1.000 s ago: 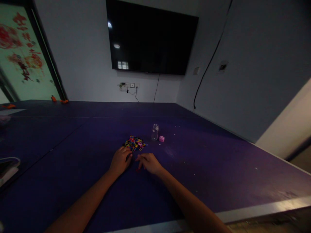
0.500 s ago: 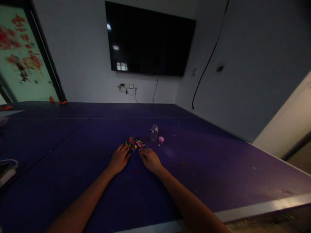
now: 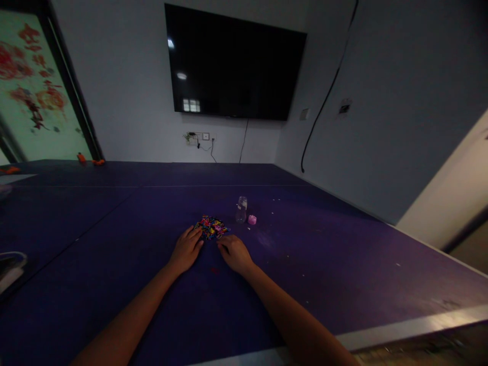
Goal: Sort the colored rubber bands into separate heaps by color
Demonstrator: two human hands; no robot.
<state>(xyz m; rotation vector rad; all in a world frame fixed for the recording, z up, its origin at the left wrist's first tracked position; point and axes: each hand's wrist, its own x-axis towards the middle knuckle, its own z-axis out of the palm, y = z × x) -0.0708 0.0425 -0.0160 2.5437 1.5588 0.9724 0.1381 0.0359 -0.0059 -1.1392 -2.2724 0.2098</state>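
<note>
A low heap of small multicoloured pieces (image 3: 212,228) lies on the purple tabletop; they are too small to name surely. My left hand (image 3: 186,248) rests flat at the heap's left edge, fingers stretched out and tips touching it. On the near right side, my right hand (image 3: 234,252) is curled with fingers pressed together against the heap's edge; whatever its fingertips hold is hidden. Just beyond that hand stands an upright clear bottle (image 3: 241,210), uncapped. A pink cap (image 3: 252,219) sits beside the bottle's base, to its right.
The purple table (image 3: 335,264) has a pale front edge and scattered white specks. At far left lies a white-edged object (image 3: 11,274), partly cut off. Orange items (image 3: 98,162) lie along the back. A black television (image 3: 236,61) hangs on the wall, and a dark cable (image 3: 324,104) dangles at right.
My right hand has shifted very slightly left along the edge of the heap. The left hand, bottle and cap look nearly the same.
</note>
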